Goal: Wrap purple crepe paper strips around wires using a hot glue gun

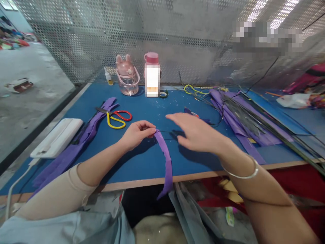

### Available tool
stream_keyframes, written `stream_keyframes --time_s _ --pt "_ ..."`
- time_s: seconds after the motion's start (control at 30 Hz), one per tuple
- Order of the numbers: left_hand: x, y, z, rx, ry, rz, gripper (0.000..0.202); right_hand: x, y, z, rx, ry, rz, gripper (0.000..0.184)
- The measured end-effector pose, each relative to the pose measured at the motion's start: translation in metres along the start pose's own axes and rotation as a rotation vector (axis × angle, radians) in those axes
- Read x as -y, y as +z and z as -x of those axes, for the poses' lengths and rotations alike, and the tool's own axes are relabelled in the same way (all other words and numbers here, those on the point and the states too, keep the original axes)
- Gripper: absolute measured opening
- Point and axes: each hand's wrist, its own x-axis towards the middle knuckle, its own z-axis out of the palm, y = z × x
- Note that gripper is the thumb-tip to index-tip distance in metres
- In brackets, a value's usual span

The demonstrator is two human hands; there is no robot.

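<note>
Left hand (pixel 138 135) is pinching a purple strip (pixel 167 159) overhanging the front edge (pixel 137 184); right hand (pixel 198 135), fingers released, is hovering over open counter (pixel 142 166); small bottle (pixel 108 77) is showing illegible label.

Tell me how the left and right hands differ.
The left hand pinches a purple strip by one end; the right hand is open, with no strip in it. The right hand has a silvery bangle around its wrist; the left hand shows none. Both are over the blue table.

Gap fwd of L hand (pixel 137 134); scissors (pixel 108 117) obstruct L.
</note>
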Motion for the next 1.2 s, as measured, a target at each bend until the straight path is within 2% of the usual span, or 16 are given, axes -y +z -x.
stream_keyframes --time_s 0.03,0.1,0.17,0.23,0.37,0.6,0.73,0.9,1.1,1.2 --pt "0.0 0.001 0.001 0.005 -0.001 0.012 0.032 0.009 0.008 -0.004 0.051 0.03 -0.018 0.062" --pt "-0.001 0.003 0.003 0.021 0.001 0.013 0.031 0.016 0.027 -0.011 0.084 0.081 -0.084 0.045" --pt "0.0 0.005 0.005 0.038 0.009 0.014 0.029 0.015 0.044 -0.015 0.034 0.122 -0.204 0.023" --pt "0.0 0.006 0.007 0.047 0.022 0.015 0.029 0.011 0.055 -0.016 -0.07 0.156 -0.345 0.013" --pt "-0.001 0.008 0.01 0.006 0.053 -0.013 0.026 0.012 0.059 -0.014 -0.202 0.226 -0.526 0.013" --pt "-0.007 0.013 0.018 -0.032 0.21 -0.14 0.019 0.022 0.059 -0.01 -0.341 0.332 -0.632 0.016" --pt "-0.007 0.013 0.02 -0.004 0.29 -0.235 0.017 0.02 0.057 -0.009 -0.347 0.269 -0.551 0.016" --pt "-0.009 0.01 0.019 0.099 0.149 -0.051 0.036 0.015 0.057 -0.007 -0.379 0.069 -0.282 0.015" --pt "-0.009 0.011 0.019 0.165 0.197 -0.004 0.045 0.015 0.062 -0.008 -0.309 0.077 -0.159 0.014" --pt "-0.01 0.015 0.019 0.093 0.159 -0.05 0.038 0.015 0.065 -0.009 -0.265 0.066 -0.116 0.011"
